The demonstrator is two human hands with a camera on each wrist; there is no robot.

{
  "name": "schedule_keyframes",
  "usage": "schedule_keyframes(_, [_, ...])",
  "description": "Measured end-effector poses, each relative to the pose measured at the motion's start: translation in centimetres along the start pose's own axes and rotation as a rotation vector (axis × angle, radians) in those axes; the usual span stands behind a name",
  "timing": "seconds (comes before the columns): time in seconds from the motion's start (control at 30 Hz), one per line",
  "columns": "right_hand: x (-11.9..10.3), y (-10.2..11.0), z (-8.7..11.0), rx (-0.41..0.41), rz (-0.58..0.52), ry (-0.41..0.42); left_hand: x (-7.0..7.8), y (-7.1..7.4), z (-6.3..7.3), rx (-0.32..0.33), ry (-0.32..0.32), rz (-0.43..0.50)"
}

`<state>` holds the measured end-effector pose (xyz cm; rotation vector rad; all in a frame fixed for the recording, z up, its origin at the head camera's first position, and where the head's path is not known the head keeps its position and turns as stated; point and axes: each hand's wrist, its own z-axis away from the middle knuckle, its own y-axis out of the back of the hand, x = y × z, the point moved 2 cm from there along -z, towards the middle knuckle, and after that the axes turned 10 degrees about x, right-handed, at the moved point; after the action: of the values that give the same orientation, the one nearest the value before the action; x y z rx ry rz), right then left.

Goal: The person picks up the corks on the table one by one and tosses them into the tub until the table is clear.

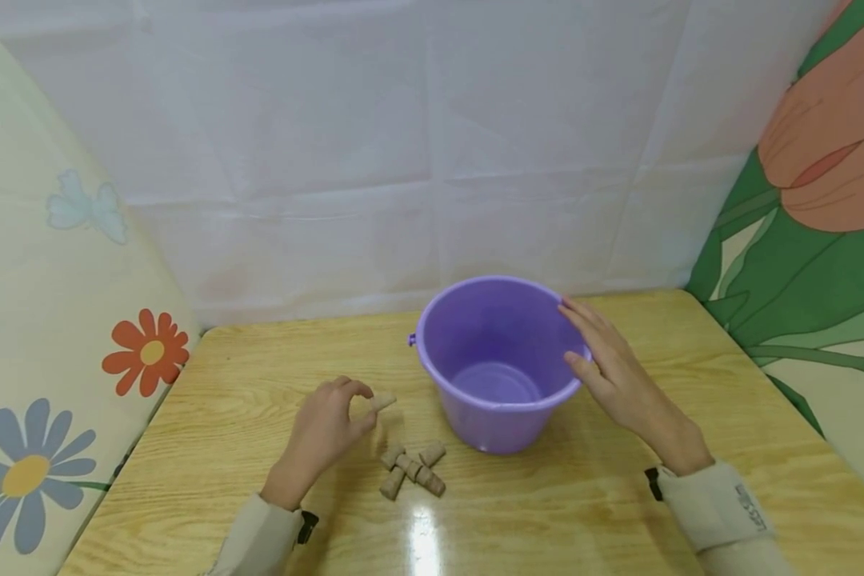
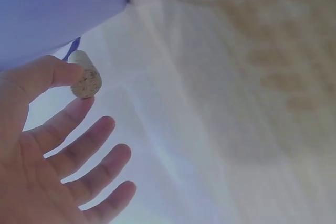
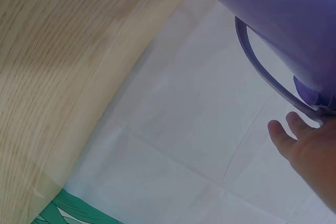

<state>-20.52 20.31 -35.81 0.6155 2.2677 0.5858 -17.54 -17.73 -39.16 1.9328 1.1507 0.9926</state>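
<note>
My left hand (image 1: 322, 428) pinches a cork (image 1: 383, 401) between thumb and index finger, just left of a purple bucket (image 1: 500, 428). In the left wrist view the other fingers (image 2: 107, 156) spread away from the held cork (image 2: 86, 80). Below that hand, several corks (image 1: 410, 468) lie in a small pile on the table. The bucket stands upright, and its inside bottom shows bare. On the bucket's right side, my right hand (image 1: 615, 384) holds the rim, thumb over the opening. Some of its fingertips show beside the bucket handle (image 3: 262, 72) in the right wrist view.
Everything stands on a wood-grain table (image 1: 259, 368). A white cloth (image 1: 317, 160) hangs behind the table's far edge. Flower-printed panels border the left (image 1: 58, 320) and right (image 1: 821, 264) sides.
</note>
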Motion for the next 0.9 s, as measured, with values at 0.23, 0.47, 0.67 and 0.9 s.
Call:
schedule_keyframes(0.23, [-0.1,0.1,0.0,-0.004,0.005,0.005,0.4,1.2,-1.4,0.103,-0.047,0.001])
schedule_keyframes(0.47, [-0.4,0.1,-0.1,-0.002,0.003,0.008,1.0,2.4,-2.9,0.156,-0.059,0.015])
schedule_keyframes(0.67, [-0.4,0.1,-0.1,0.012,-0.003,0.019,1.4,3.4,-3.9,0.202,-0.072,0.03])
schedule_keyframes(0.9, [-0.5,0.1,-0.1,0.019,-0.002,0.022,2.0,4.5,-4.9,0.247,-0.094,0.057])
